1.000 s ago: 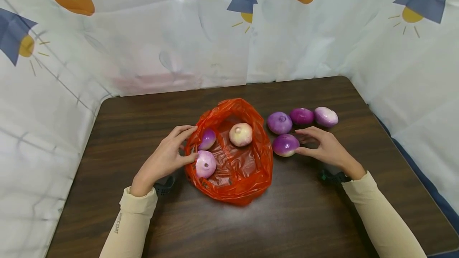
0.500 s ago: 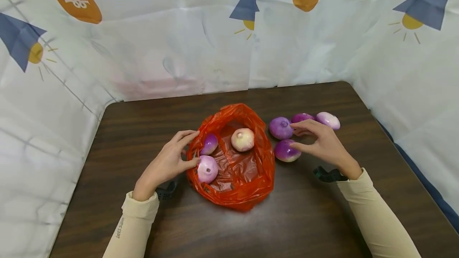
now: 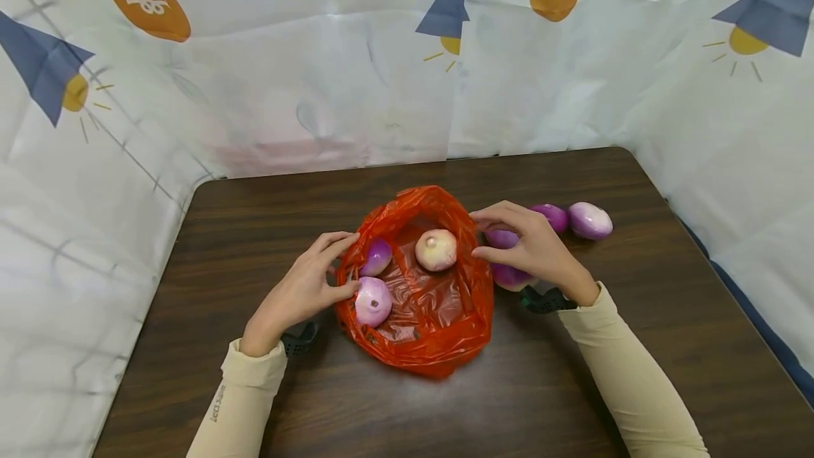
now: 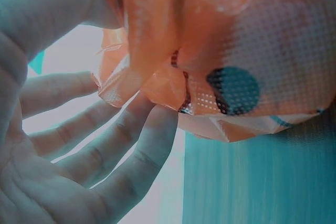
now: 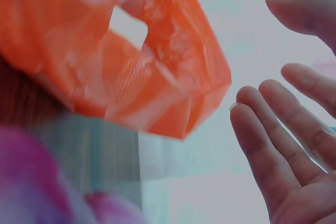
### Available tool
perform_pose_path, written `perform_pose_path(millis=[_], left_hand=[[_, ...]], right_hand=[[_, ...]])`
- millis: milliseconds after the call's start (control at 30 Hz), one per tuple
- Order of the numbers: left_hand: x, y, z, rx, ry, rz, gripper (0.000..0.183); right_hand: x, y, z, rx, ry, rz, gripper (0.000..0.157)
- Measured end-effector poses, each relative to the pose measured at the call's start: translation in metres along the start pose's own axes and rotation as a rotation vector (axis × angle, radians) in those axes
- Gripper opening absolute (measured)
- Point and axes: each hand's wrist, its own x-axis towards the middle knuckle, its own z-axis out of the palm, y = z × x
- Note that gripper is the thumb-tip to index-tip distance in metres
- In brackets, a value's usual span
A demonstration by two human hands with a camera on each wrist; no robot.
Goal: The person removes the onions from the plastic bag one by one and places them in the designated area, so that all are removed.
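An orange-red plastic bag (image 3: 413,362) stands with its mouth wide on the table, holding a pale onion (image 3: 436,250) and two purple onions, one at the left wall (image 3: 378,257) and one below it (image 3: 373,302). My left hand (image 3: 304,290) holds the bag's left rim; in the left wrist view its thumb and fingers have the thin plastic between them. At the right rim is my right hand (image 3: 531,246), its fingers parted and nothing between them; the right wrist view shows the fingertips (image 5: 247,124) beside the bag. Below this hand, two purple onions are partly hidden, the nearer one (image 3: 511,277) showing its lower side.
Farther right lie a dark purple onion (image 3: 552,217) and a paler onion (image 3: 591,220). The brown wood-grain table (image 3: 394,419) ends at a white patterned sheet (image 3: 381,90) that hangs behind it and along both sides.
My right hand has moved left from the nearer purple onion, over the onions, to the bag's right rim. The left hand keeps its place at the left rim.
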Motion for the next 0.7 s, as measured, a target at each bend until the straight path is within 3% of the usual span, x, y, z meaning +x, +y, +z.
perform_pose_path(millis=[400,700], left_hand=[[0.0,0.0,0.002,0.008,-0.004,-0.007,0.073],[0.001,0.0,0.002,0.01,-0.007,-0.012,0.073]], right_hand=[[0.021,-0.005,0.025,-0.008,-0.154,0.004,0.057],[0.024,0.002,0.035,-0.066,-0.192,0.065,0.056]])
